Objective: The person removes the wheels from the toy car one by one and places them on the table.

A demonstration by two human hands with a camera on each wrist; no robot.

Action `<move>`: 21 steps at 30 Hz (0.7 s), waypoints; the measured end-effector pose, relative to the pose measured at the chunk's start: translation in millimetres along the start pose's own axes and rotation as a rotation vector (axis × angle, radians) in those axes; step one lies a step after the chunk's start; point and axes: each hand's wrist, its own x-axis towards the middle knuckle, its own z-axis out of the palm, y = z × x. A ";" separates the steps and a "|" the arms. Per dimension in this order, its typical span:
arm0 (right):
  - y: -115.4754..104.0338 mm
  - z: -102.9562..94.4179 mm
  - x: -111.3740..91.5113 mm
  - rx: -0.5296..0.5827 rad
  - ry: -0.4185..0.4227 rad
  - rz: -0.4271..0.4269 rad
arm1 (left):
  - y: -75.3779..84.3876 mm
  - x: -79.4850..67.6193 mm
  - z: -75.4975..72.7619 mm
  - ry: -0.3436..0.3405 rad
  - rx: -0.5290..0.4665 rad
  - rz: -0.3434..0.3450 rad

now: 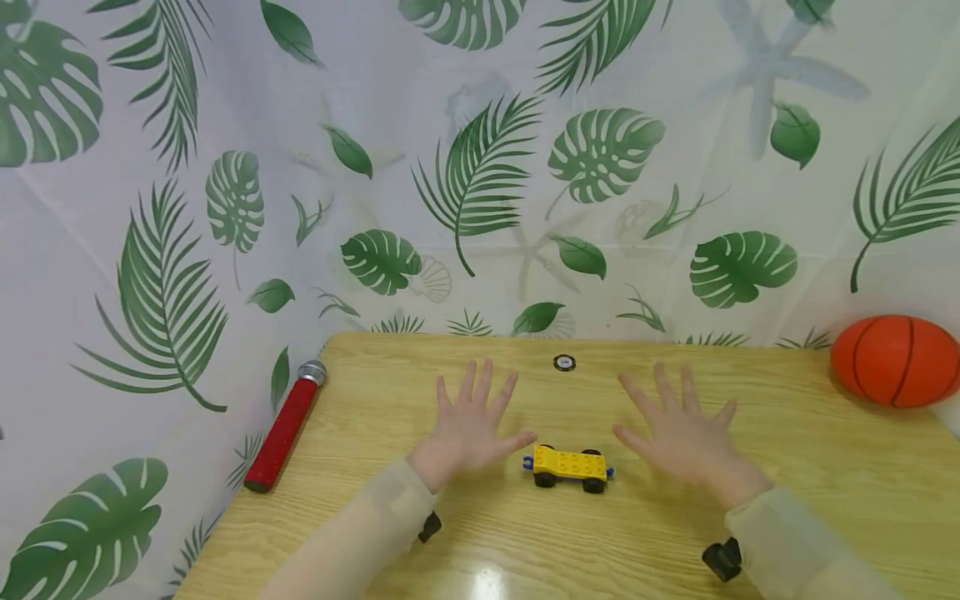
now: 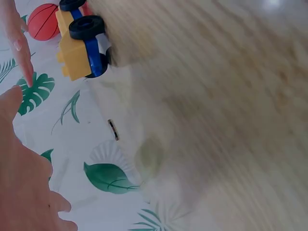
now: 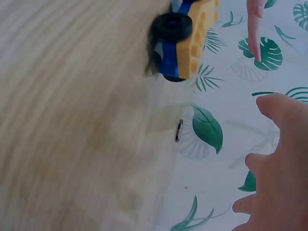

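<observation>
A yellow toy car base (image 1: pixel 572 463) with studs on top, black wheels and blue couplings stands on the wooden table between the two hands. To its left, the left hand (image 1: pixel 472 425) is spread with fingers straight, its thumb near the car's left end in the head view. On the other side the right hand (image 1: pixel 678 433) is spread likewise, its thumb pointing toward the car. Neither hand holds anything. Both wrist views show the car's wheels and yellow body, in the left wrist view (image 2: pixel 77 48) at the upper left.
A red microphone (image 1: pixel 285 433) with a silver head lies along the table's left edge. Beyond the hands is a small black-and-white poker chip (image 1: pixel 565 362). An orange-red ball (image 1: pixel 896 361) with black lines sits at the back right. A leaf-patterned curtain (image 1: pixel 495 275) hangs behind the table (image 1: pixel 525 542).
</observation>
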 end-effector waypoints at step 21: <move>-19.3 31.7 -6.0 -0.087 -0.047 -0.089 | 16.5 -3.3 25.4 -0.137 0.004 0.138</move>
